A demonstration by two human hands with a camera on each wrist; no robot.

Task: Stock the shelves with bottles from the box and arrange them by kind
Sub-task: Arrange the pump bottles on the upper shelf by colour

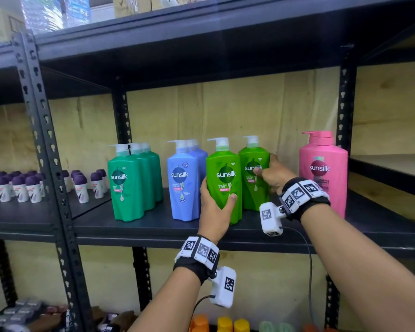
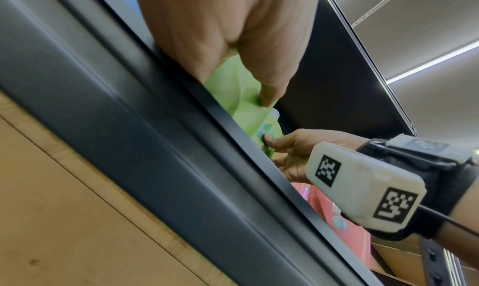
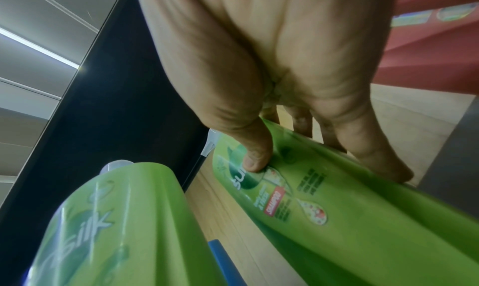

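A black metal shelf board [image 1: 153, 226] carries upright plastic pump bottles in rows by colour: dark green bottles [image 1: 127, 185] at 9 o'clock, blue bottles [image 1: 183, 185] beside them, two light green bottles [image 1: 225, 185] centred, and pink bottles [image 1: 324, 171] at 3 o'clock. The adjoining black shelf [image 1: 22, 216] further left holds small white purple-capped roll-on bottles [image 1: 19, 188].

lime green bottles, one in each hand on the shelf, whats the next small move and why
Probably slide the front lime green bottle, held by the left hand, back in line ahead of the rear lime green bottle that the right hand holds, then release each grip. Both stand upright on the shelf between the blue bottles and the pink bottles, so only lining up seems left.
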